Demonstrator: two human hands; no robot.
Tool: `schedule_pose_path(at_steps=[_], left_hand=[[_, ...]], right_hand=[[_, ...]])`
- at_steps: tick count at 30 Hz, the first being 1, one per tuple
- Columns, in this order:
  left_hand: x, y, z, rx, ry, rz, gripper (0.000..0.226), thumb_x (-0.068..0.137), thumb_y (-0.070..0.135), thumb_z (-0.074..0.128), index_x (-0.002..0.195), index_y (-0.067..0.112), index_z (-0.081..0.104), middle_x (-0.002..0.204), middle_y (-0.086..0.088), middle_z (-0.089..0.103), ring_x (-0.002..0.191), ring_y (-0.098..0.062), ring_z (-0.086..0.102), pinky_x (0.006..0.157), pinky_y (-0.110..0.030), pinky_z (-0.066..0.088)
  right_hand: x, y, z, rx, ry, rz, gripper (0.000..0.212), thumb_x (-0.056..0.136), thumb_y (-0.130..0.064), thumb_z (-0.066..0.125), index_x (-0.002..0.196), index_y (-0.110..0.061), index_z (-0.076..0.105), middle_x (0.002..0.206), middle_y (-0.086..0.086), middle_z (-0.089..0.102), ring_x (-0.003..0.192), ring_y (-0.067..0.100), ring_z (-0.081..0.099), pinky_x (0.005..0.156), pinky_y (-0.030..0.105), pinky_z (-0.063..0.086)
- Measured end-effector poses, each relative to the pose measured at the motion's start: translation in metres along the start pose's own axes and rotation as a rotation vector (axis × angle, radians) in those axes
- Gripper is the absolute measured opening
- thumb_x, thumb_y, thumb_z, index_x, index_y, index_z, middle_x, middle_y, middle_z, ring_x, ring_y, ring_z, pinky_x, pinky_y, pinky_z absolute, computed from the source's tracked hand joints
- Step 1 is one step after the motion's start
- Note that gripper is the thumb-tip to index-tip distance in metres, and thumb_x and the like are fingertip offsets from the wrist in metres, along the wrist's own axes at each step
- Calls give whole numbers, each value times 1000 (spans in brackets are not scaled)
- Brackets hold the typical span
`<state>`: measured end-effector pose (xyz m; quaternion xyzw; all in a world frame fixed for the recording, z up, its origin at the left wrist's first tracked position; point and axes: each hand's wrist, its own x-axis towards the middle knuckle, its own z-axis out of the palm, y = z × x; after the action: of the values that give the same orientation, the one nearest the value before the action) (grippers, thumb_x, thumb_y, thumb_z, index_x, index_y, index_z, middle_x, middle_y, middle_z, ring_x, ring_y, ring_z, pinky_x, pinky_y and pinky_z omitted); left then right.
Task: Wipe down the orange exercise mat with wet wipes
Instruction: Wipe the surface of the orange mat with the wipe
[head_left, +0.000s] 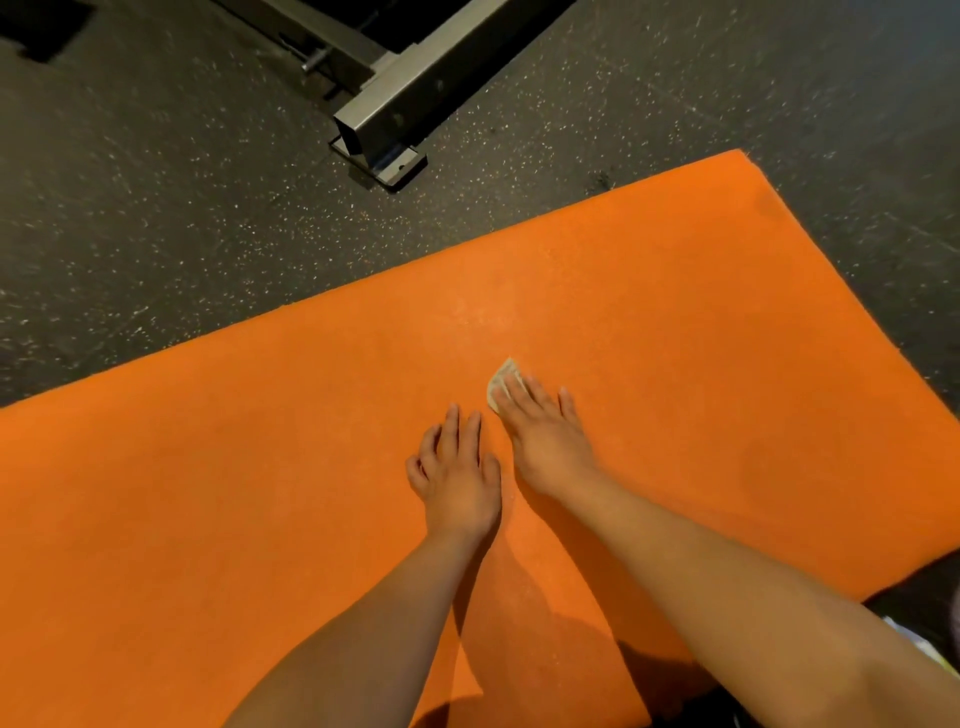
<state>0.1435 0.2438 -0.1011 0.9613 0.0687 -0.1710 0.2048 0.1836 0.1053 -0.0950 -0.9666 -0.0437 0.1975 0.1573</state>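
**Dark speckled floor (156, 208) carrying the orange exercise mat (234, 493)**

We are seeing the mat lying flat, filling most of our view. Near its middle we are pressing a pale wet wipe (500, 382) under the straight fingers of our right hand (545, 447), its grip apart, not curled. Our left hand (457, 478) is resting just beside it on the mat, grip relaxed, holding nothing. Beyond the far edge, a grey metal frame (415, 88) is standing on the floor.

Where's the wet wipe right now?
Head view: the small pale wet wipe lies on the orange foam mat, pressed under the right hand, just beyond the left hand.
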Motion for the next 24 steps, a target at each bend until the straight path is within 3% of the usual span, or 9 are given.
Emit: schedule_pose_path(at_steps=[3,5,10,12,17,19,21,24], left_hand=[[2,1,-2,-2,-6,2,56,102,44,38,156,42,24,167,14,2,149,-18,4,118,-48,6],[1,0,-3,-8,-16,1,56,102,44,38,156,42,23,167,15,2,149,-18,4,119,-47,5],[5,1,-9,-14,16,-13,52,102,38,42,153,41,31,166,13,13,146,-19,15,116,-46,13],[11,0,-13,-24,34,0,53,102,36,44,153,38,33,166,11,16,145,-21,18,115,-46,15],[34,-1,-19,68,-57,4,61,102,47,37,158,41,14,168,11,-4,147,-23,5,116,-49,10],[35,0,-16,75,-49,-17,61,101,47,37,157,43,14,168,12,-6,147,-23,5,114,-49,8],[33,0,-13,51,-17,-18,60,101,46,38,157,44,16,168,13,-5,146,-21,5,113,-49,5],[32,-4,-9,31,12,3,55,104,46,34,157,43,19,168,14,-4,147,-19,6,113,-48,5]], right_hand=[[3,17,-6,58,100,276,63,106,-22,32,162,-26,3,170,-6,-8,155,16,-12,123,51,-6],[1,9,-1,103,109,308,66,105,-19,32,162,-24,-1,169,-5,-11,155,15,-15,123,50,-9],[-10,-21,10,66,-3,-71,61,107,-27,31,163,-25,6,170,-3,-4,155,13,-14,124,51,-11],[-6,-7,7,-3,13,-133,64,107,-23,33,163,-28,4,170,-6,-4,155,13,-15,123,53,-12],[19,26,-11,40,141,265,81,98,-8,41,162,-22,-6,169,-1,-13,154,18,-19,122,54,-11],[28,17,-11,109,153,315,82,96,-7,42,162,-20,-4,169,-2,-13,155,17,-17,122,54,-10],[31,0,-3,142,145,205,80,95,-11,45,162,-20,1,170,0,-9,155,17,-14,121,53,-10],[23,-19,11,105,59,-101,68,104,-26,40,163,-23,7,170,-2,-4,155,12,-13,123,49,-14]])
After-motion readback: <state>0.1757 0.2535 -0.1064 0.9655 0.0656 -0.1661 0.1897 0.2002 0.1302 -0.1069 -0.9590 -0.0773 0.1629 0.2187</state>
